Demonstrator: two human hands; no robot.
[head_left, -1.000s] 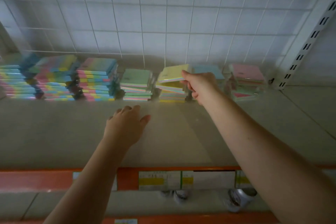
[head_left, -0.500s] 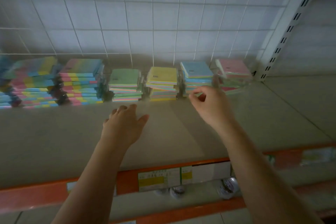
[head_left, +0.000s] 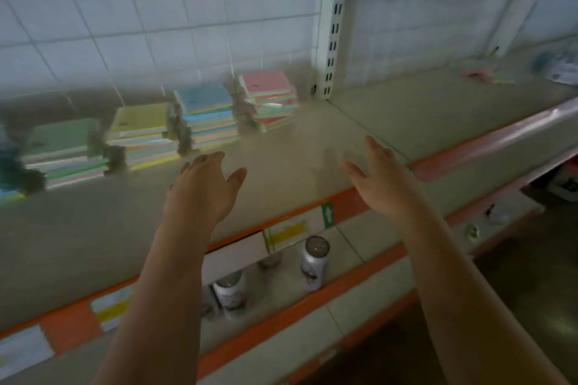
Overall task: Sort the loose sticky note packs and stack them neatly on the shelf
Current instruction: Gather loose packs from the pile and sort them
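Both grips, left [head_left: 203,187] and right [head_left: 380,178], spread empty, near sticky-note stacks [head_left: 206,116] behind.

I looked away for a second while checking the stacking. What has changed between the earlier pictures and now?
The right hand let go of the yellow-topped pack it was setting on the yellow stack, drew back toward the shelf's front edge and now hangs open, holding nothing. The view swung right. The left hand stayed open over the shelf; the blue stack and pink stack stayed put.
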